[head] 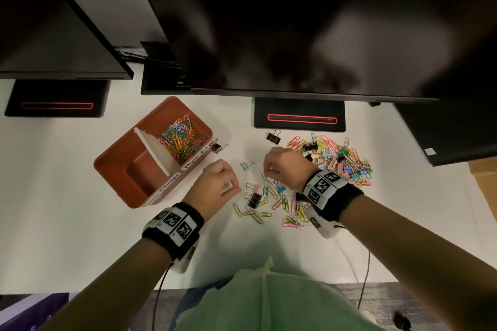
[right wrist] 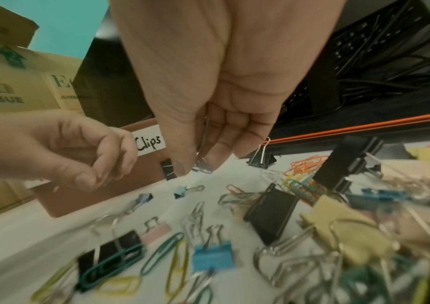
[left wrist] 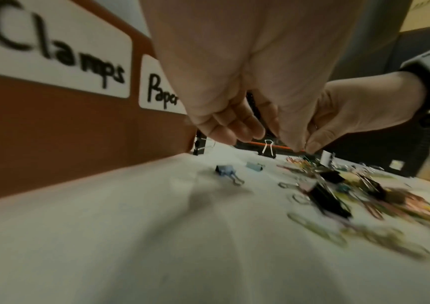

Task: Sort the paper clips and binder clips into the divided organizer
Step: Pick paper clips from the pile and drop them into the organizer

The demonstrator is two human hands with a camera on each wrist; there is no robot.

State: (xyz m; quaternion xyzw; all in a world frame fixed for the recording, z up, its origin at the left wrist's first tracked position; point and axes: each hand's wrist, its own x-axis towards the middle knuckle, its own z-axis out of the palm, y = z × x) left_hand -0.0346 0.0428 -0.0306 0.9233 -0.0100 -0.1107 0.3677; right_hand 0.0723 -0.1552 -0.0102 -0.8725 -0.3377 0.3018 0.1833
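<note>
The brown organizer (head: 115, 183) sits left of centre, split by a white divider (head: 153, 150). Its far compartment holds coloured paper clips (head: 180, 140); its near one, labelled "Clamps" (left wrist: 60, 55), looks empty. My left hand (head: 217, 183) hovers beside its near right corner, fingers curled round a small silvery thing, seemingly a clip. My right hand (head: 279, 166) pinches a silver clip (right wrist: 203, 164) just above the table. A mixed pile of clips (head: 336, 158) lies to its right. More paper clips and binder clips (head: 266, 201) are scattered between my wrists.
Dark monitors overhang the back of the white table; their stands (head: 300, 118) (head: 56, 105) sit behind the work area. Loose black binder clips lie by the organizer (head: 219, 146) and near the stand (head: 273, 136). A blue binder clip (head: 247, 165) lies between my hands. A cardboard box (head: 484, 183) is at right.
</note>
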